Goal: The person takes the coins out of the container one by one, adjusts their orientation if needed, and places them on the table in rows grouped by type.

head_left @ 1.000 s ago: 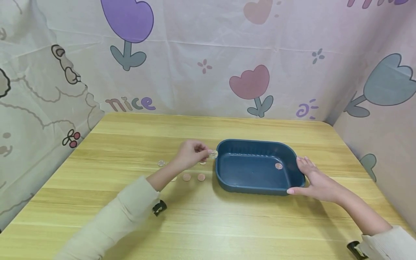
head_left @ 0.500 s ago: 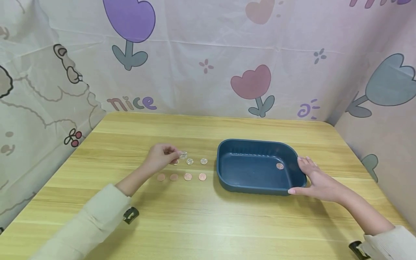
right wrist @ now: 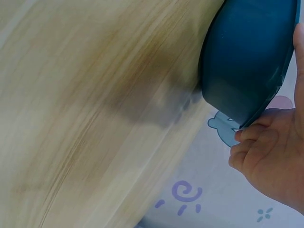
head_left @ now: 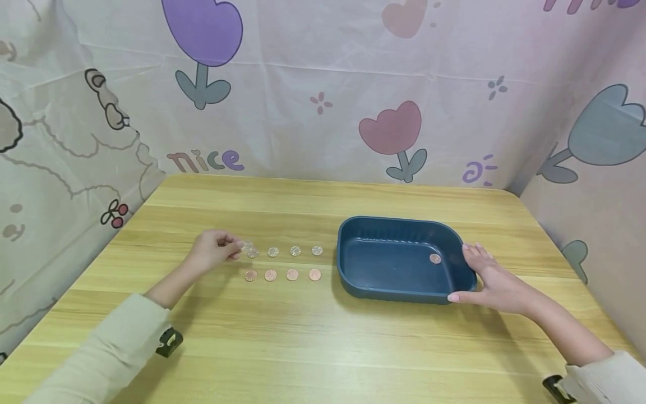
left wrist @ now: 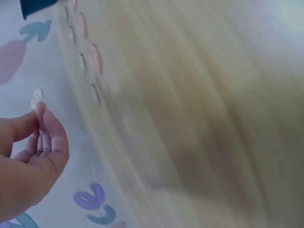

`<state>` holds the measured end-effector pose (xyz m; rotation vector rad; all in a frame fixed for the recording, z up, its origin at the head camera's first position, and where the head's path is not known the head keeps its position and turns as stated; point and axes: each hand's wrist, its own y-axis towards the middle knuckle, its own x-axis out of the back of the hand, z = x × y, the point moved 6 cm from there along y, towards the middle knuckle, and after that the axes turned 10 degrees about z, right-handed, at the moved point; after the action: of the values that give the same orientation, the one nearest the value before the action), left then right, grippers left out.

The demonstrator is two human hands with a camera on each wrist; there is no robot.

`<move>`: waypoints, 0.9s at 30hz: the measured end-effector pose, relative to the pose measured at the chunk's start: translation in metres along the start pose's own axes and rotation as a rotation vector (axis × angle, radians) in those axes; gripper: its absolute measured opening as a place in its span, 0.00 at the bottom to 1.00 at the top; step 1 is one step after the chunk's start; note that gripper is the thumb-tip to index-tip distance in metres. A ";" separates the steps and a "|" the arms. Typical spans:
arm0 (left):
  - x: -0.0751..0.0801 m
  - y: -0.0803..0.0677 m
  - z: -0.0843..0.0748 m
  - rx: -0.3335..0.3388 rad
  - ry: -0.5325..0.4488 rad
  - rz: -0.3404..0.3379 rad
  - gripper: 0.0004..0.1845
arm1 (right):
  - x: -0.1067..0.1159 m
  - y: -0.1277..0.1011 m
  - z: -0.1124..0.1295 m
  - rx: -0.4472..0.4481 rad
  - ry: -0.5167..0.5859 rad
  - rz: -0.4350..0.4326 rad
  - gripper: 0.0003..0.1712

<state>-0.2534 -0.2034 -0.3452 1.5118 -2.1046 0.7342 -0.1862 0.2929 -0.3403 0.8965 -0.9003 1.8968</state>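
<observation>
Two hands work over the wooden table (head_left: pixel 303 336). Her left hand (head_left: pixel 214 252) hovers low, thumb and forefinger pinching a silvery coin (head_left: pixel 247 246) at the fingertips, just above the leftmost of the silver coins (head_left: pixel 273 252) lying in a row beyond those fingers. Nearer her, a row of copper coins (head_left: pixel 281 275) lies parallel. Her right hand (head_left: pixel 492 283) grips the near right corner of the blue basin (head_left: pixel 353 280), fingers over the rim, thumb along the outer wall; one copper coin (head_left: pixel 434 258) lies inside, just off the fingertips. Tulip-printed cloth (head_left: pixel 388 129) hangs behind and on both sides.
</observation>
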 end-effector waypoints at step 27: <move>0.014 0.014 0.045 0.248 0.121 0.091 0.09 | 0.000 0.000 0.000 0.000 -0.004 0.003 0.63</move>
<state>-0.2732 -0.2387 -0.3733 1.4596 -2.0628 1.1274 -0.1860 0.2927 -0.3396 0.8989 -0.9047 1.8981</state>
